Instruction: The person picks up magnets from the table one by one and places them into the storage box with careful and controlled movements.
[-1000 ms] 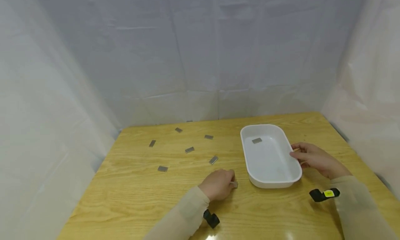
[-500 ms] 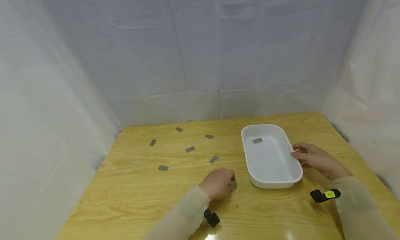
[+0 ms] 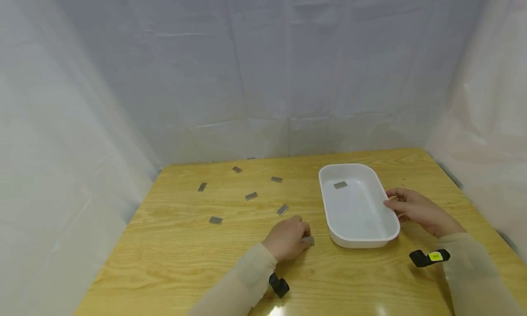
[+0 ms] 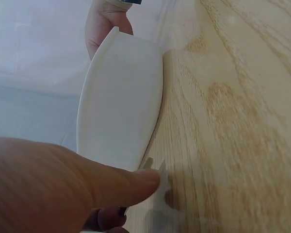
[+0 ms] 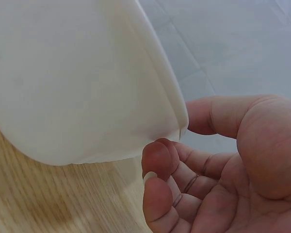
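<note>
A small flat grey rectangular piece (image 3: 308, 240) sticks out from the fingertips of my left hand (image 3: 287, 238), which pinches it low over the table just left of the white tray. In the left wrist view the thumb (image 4: 140, 187) covers most of the piece. My right hand (image 3: 424, 211) holds the white tray (image 3: 360, 217) at its right side. In the right wrist view its thumb lies at the rim and its curled fingertips (image 5: 156, 160) are against the outer wall. Another grey piece (image 3: 340, 185) lies inside, toward the tray's far end.
Several similar grey pieces lie scattered on the wooden table (image 3: 173, 256), left of the tray; the nearest piece (image 3: 282, 210) is just beyond my left hand. White sheeting (image 3: 263, 78) encloses the back and both sides.
My left hand has risen very slightly, and the pinched piece has changed its tilt between the fingers. The right hand and the tray stay in place.
</note>
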`<state>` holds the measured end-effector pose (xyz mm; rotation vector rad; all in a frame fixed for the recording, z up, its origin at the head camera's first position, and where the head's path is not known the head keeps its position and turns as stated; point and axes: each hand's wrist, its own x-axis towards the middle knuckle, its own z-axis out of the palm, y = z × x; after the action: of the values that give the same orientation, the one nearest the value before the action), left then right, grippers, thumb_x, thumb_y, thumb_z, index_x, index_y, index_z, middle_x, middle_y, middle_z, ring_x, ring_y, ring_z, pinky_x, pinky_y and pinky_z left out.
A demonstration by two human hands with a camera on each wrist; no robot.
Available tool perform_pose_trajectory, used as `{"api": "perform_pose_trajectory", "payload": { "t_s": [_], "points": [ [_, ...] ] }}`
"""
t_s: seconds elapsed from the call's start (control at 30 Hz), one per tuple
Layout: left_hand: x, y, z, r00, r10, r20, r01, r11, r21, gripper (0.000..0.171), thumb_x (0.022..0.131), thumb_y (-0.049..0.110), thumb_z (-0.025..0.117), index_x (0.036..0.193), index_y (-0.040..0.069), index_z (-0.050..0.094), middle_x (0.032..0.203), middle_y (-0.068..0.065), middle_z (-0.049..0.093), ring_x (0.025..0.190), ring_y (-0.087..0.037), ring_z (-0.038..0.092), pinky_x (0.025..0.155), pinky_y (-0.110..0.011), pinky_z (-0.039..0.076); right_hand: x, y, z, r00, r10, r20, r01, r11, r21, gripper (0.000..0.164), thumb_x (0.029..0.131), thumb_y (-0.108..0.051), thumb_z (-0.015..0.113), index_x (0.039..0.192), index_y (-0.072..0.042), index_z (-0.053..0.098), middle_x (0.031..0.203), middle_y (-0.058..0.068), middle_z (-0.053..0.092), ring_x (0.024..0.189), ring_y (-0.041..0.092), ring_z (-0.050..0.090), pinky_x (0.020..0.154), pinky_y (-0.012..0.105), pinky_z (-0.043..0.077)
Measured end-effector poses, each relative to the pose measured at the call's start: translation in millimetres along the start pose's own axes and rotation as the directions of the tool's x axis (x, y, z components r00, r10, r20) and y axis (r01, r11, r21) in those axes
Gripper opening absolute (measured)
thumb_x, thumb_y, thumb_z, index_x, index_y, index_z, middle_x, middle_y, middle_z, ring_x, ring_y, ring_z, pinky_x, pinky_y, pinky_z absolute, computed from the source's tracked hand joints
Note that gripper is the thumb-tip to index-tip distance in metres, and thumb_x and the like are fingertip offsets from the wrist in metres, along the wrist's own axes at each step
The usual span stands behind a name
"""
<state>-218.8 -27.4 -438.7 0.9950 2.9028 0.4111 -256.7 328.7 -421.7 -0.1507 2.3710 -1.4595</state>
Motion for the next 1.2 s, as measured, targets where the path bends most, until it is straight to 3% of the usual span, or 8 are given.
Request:
{"api": "perform_pose_trajectory", "payload": {
  "t_s": [0.33, 0.6, 0.9, 1.2],
  "points": [
    [3.7, 0.9, -9.4, 0.993, 0.022, -0.120, -0.020, 1.000, 0.021, 0.013, 0.087, 0.024, 0.072, 0.094, 0.014, 0.071, 0.084, 0.004, 0.058, 0.069, -0.005, 0.052, 0.061, -0.018, 0.044, 0, -1, -2, 1.000, -0.021, 0.004, 0.021, 1.000, -0.003, 0.064, 0.100, -0.032, 0.053, 0.141, 0.010, 0.029, 0.122, 0.024, 0.052, 0.099, 0.026, 0.059, 0.079, 0.036, 0.052],
    [9.1, 4.3, -23.2, 0.986, 0.049, -0.159, -0.051, 0.999, -0.008, 0.016, 0.088, 0.025, 0.072, 0.097, 0.012, 0.070, 0.087, 0.003, 0.057, 0.070, -0.004, 0.050, 0.061, -0.017, 0.043, -1, -3, -1, 1.000, -0.012, -0.008, 0.012, 1.000, -0.015, 0.062, 0.099, -0.031, 0.054, 0.139, 0.011, 0.031, 0.119, 0.024, 0.054, 0.099, 0.026, 0.059, 0.078, 0.037, 0.053],
    [25.9, 18.4, -51.6, 0.978, 0.114, -0.177, -0.110, 0.993, 0.030, 0.016, 0.089, 0.026, 0.071, 0.098, 0.013, 0.070, 0.090, 0.003, 0.056, 0.070, -0.004, 0.049, 0.061, -0.016, 0.042, 0, -2, -2, 0.999, -0.037, -0.005, 0.036, 0.999, -0.018, 0.061, 0.099, -0.026, 0.055, 0.139, 0.013, 0.029, 0.113, 0.022, 0.057, 0.094, 0.023, 0.060, 0.076, 0.036, 0.053],
    [54.7, 43.1, -71.1, 0.969, 0.215, -0.121, -0.208, 0.976, 0.066, 0.016, 0.091, 0.029, 0.067, 0.101, 0.016, 0.069, 0.089, 0.003, 0.054, 0.070, -0.006, 0.047, 0.060, -0.016, 0.039, -3, 0, -1, 0.999, -0.045, 0.020, 0.044, 0.999, 0.016, 0.062, 0.099, -0.025, 0.055, 0.141, 0.012, 0.028, 0.113, 0.022, 0.056, 0.091, 0.025, 0.060, 0.076, 0.035, 0.053]
  ]
}}
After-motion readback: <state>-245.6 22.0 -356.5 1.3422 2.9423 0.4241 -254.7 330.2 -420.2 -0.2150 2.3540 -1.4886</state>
